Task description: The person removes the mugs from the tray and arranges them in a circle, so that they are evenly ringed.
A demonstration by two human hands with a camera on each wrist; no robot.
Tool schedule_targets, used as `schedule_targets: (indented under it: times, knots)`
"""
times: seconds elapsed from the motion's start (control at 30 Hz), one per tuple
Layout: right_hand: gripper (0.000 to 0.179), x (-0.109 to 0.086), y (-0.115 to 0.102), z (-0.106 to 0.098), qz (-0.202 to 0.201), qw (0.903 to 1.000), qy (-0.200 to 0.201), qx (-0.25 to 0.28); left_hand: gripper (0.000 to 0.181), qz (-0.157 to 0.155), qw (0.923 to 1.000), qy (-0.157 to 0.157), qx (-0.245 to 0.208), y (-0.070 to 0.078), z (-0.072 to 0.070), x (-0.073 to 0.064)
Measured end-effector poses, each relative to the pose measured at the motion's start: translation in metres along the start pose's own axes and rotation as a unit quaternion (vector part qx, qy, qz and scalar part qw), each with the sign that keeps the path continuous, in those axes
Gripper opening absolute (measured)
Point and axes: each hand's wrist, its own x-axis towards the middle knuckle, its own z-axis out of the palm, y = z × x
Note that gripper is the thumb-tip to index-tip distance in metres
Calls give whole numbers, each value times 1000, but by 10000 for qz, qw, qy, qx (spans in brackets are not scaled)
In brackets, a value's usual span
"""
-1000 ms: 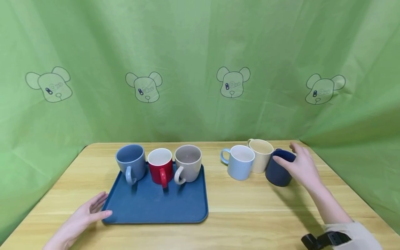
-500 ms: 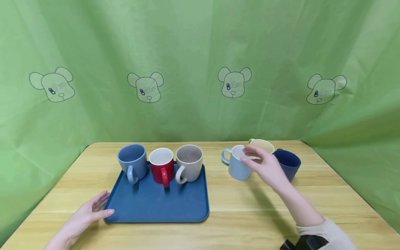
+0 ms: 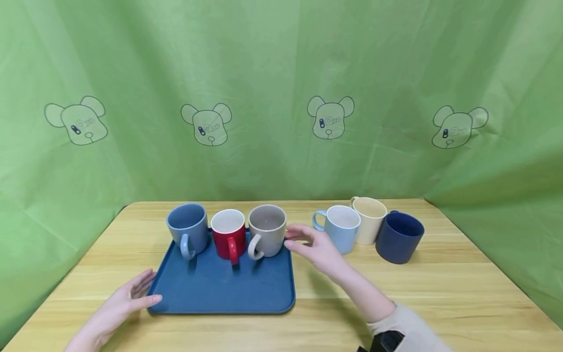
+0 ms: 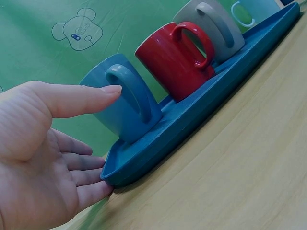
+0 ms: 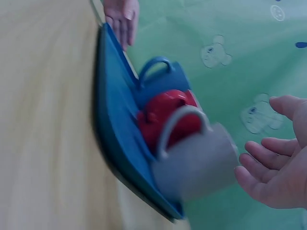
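On the dark blue tray a blue mug, a red mug and a grey mug stand in a row along the back, handles toward the front. My left hand rests at the tray's left front corner; in the left wrist view its fingertips touch the rim and the thumb is raised and straight. My right hand is just right of the grey mug, fingers loosely bent and holding nothing. The right wrist view shows a gap between its fingers and that mug.
Right of the tray, a light blue mug, a cream mug and a navy mug stand close together on the wooden table. A green cloth hangs behind the table.
My right hand has moved left, from the navy mug past the light blue mug to beside the grey mug, carrying nothing. The left hand stays at the tray corner.
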Motion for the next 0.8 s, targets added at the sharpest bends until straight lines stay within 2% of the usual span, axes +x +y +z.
schedule_targets:
  times: [0.13, 0.27, 0.43, 0.57, 0.67, 0.8]
  knots:
    - [45, 5, 6, 20, 236, 9992, -289, 159, 84, 31, 10000, 21, 9, 0, 0, 0]
    - [48, 8, 13, 36, 245, 9977, -611, 138, 84, 17, 10000, 25, -6, -1, 0, 0]
    - [48, 12, 17, 54, 477, 9958, -731, 257, 84, -33, 10000, 46, -14, -1, 0, 1]
    - [47, 15, 20, 66, 767, 9919, -762, 662, 84, -22, 10000, 60, 20, -1, 0, 1]
    - [47, 18, 23, 72, 962, 9856, -820, 1126, 84, 2, 10000, 56, 46, -1, 0, 0]
    - [44, 21, 26, 77, 990, 9789, -885, 1556, 84, 15, 10000, 54, 42, -1, 0, 0]
